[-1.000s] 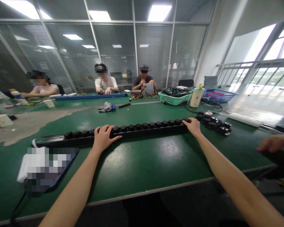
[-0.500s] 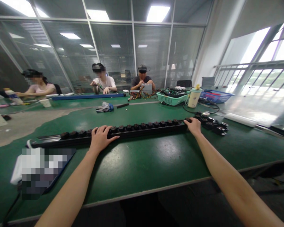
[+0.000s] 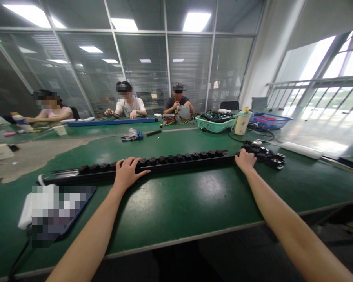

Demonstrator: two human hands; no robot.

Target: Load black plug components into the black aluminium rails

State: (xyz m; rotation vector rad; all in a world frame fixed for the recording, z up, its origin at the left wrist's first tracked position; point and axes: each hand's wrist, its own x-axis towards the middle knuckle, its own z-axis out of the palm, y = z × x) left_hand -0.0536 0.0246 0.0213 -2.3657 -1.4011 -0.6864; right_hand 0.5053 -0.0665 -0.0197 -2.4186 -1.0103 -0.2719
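Rail (image 3: 188, 165), blk., lies lengthwise on the green worktop (image 3: 176, 215), L end slightly nearer the wearer. Row of blk. round-topped modules (image 3: 170, 159) sits along its top; channel exposed at L end.

Hands:
- L hand (image 3: 128, 172): grasping rail, L of its mid-pt.; fingers laid over modules, thumb spread along nr. side.
- R hand (image 3: 246, 161): at rail's R end, fingers curled; fingertips partly hidden, so can't tell if a part is pinched.

Items, pos. rel. to rail:
- Loose blk. parts (image 3: 278, 161): cluster just beyond R end.
- White bar (image 3: 301, 151): farther R.
- Blue-gray cloth item (image 3: 131, 135) and short blk. strip (image 3: 153, 133): behind rail, near each other.
- Mint basket (image 3: 216, 126) w/ cables, cream bottle (image 3: 242, 123) w/ yellow top, blue basket (image 3: 275, 123): behind R end, side by side.
- White box-shaped device (image 3: 25, 213) and flat dark-blue item (image 3: 80, 207): in front of L end; both partly pixelated, exact type n/a.
- Blue bar (image 3: 111, 122) and gray metal box (image 3: 183, 112) w/ wires: well behind rail, nr. seated co-workers (image 3: 132, 105).
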